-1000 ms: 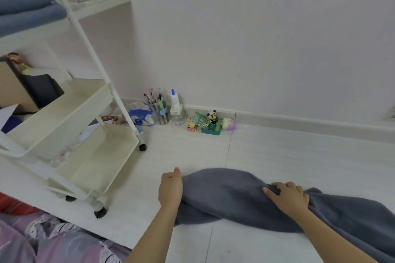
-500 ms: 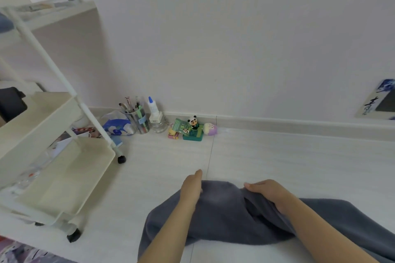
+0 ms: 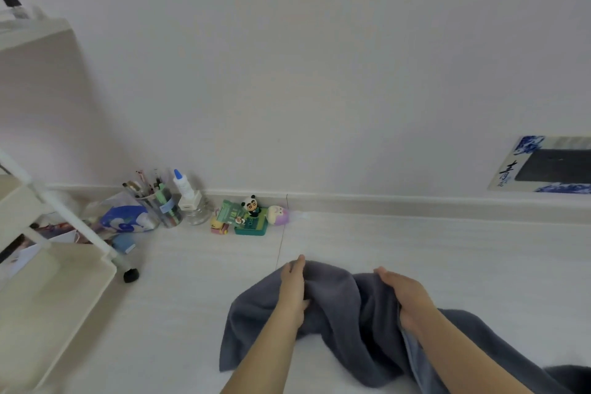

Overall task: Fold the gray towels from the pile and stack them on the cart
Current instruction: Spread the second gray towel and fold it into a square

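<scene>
Your hands have drawn closer together over the last second, and the gray towel has bunched up between them on the floor, in front of the panda toy. Your left hand grips the towel's near-left fold, fingers curled into the cloth; your right hand clutches the bunched edge further from the cart. The towel has also slid away from the cart, which now sits at the view's far left. That suggests you are gathering a single towel to spread and fold it; no fold is made yet, and stacking on the cart remains ahead.
</scene>
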Demonstrator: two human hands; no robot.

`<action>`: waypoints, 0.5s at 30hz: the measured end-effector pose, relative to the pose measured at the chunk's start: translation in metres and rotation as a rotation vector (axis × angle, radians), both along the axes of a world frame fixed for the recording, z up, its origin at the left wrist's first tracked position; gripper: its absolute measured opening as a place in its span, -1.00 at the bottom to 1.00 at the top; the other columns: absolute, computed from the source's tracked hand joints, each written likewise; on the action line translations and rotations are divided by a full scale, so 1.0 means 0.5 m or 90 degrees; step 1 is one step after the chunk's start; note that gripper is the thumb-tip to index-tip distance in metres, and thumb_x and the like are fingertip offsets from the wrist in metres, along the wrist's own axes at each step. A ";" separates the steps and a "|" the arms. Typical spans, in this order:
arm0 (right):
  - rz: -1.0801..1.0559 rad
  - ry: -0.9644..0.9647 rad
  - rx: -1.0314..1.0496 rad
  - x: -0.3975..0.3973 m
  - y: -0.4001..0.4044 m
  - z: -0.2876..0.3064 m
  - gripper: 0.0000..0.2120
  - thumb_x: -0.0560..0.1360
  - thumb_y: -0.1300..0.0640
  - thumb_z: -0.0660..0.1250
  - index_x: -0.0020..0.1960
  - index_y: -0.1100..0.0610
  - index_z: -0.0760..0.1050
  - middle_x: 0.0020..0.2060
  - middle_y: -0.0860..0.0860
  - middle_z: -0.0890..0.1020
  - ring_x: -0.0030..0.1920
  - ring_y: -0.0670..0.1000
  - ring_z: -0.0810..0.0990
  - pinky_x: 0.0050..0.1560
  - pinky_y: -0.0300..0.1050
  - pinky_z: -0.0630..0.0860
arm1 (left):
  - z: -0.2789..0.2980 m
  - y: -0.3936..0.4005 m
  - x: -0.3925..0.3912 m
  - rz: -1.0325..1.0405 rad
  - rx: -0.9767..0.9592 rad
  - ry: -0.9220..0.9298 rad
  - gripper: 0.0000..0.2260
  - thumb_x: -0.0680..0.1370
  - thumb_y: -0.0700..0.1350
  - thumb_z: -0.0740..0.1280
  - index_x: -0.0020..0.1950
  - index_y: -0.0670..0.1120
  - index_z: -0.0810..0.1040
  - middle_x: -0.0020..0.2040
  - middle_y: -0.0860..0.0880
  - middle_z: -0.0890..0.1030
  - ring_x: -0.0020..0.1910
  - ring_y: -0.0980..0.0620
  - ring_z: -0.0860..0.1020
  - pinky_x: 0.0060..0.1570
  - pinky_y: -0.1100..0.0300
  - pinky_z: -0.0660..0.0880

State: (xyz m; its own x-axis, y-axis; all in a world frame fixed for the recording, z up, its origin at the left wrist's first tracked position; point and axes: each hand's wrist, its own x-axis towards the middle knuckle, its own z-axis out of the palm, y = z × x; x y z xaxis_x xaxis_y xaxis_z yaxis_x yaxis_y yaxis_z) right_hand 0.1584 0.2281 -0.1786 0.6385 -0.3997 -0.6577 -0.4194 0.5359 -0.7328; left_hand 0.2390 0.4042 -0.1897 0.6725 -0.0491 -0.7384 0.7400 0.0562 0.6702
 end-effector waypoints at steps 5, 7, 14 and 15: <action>0.049 -0.218 -0.036 0.060 -0.030 0.102 -0.84 0.55 0.33 0.22 0.02 0.37 0.55 -0.17 0.20 0.64 -0.12 0.10 0.61 -0.07 -0.14 0.55 | 0.062 -0.064 0.016 0.032 -0.174 -0.047 -0.61 0.60 0.14 0.17 0.22 -0.14 0.44 0.13 -0.13 0.53 0.13 -0.08 0.47 0.18 -0.01 0.43; 0.145 -0.290 -0.049 0.071 -0.019 0.140 -0.84 0.54 0.35 0.20 -0.06 0.35 0.55 -0.25 0.13 0.67 -0.17 0.04 0.63 -0.14 -0.23 0.56 | 0.093 -0.073 0.024 0.000 -0.193 -0.094 -0.55 0.60 0.18 0.15 0.27 -0.14 0.46 0.22 -0.15 0.53 0.20 -0.12 0.50 0.22 -0.05 0.44; 0.382 -0.323 0.023 0.054 0.060 0.181 -0.84 0.55 0.27 0.20 -0.17 0.24 0.51 -0.28 0.08 0.62 -0.23 -0.01 0.60 -0.18 -0.22 0.51 | 0.138 0.004 0.024 -0.075 -0.252 -0.097 -0.43 0.50 0.27 0.21 0.17 -0.21 0.56 0.13 -0.22 0.62 0.15 -0.17 0.57 0.22 -0.03 0.48; 0.386 -0.311 0.027 0.050 0.063 0.174 -0.83 0.55 0.27 0.20 -0.18 0.23 0.51 -0.29 0.08 0.62 -0.23 -0.01 0.59 -0.19 -0.23 0.51 | 0.126 0.010 0.018 -0.092 -0.248 -0.098 -0.43 0.48 0.23 0.27 0.19 -0.25 0.55 0.14 -0.25 0.61 0.15 -0.18 0.57 0.18 -0.02 0.51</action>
